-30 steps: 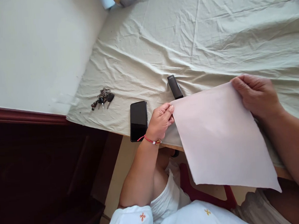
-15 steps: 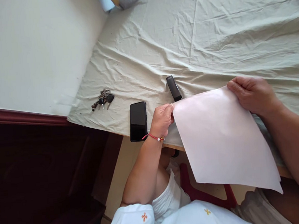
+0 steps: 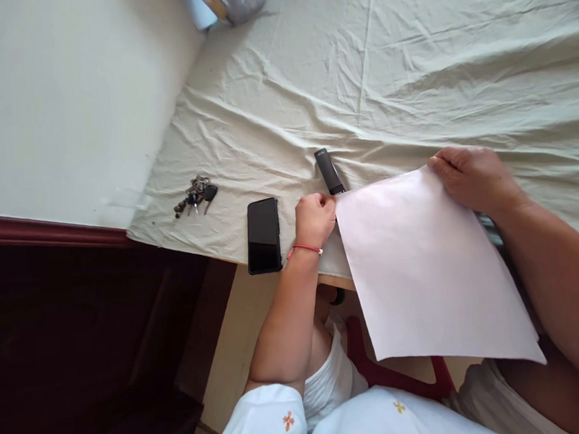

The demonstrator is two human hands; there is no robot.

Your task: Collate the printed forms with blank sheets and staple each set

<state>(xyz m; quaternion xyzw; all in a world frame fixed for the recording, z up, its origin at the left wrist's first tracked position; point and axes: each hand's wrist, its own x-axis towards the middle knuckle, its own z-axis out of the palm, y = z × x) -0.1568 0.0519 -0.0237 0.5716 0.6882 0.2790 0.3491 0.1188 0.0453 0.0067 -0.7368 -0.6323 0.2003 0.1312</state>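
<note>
White paper [image 3: 432, 266] hangs between my hands, sloping from the table down over its front edge toward my lap. A doubled edge at its lower right corner suggests more than one sheet. My left hand [image 3: 315, 220], with a red string bracelet at the wrist, is closed at the upper left corner. At the upper right corner my right hand [image 3: 478, 177] pinches the paper between thumb and fingers. Just beyond my left hand lies a black oblong object [image 3: 328, 170], perhaps a stapler, its near end hidden. A black smartphone [image 3: 264, 235] lies left of that hand.
A bunch of keys [image 3: 196, 196] lies on the wrinkled pale tablecloth [image 3: 273, 125], near the wall [image 3: 63, 100]. Plastic-wrapped items [image 3: 235, 2] stand at the far left. Dark wooden furniture [image 3: 70, 338] is at lower left, and a red stool [image 3: 379, 369] shows below.
My left hand has turned so its back and knuckles face up more. My right hand and the paper's upper right corner have shifted slightly left. The whole view has also moved a little.
</note>
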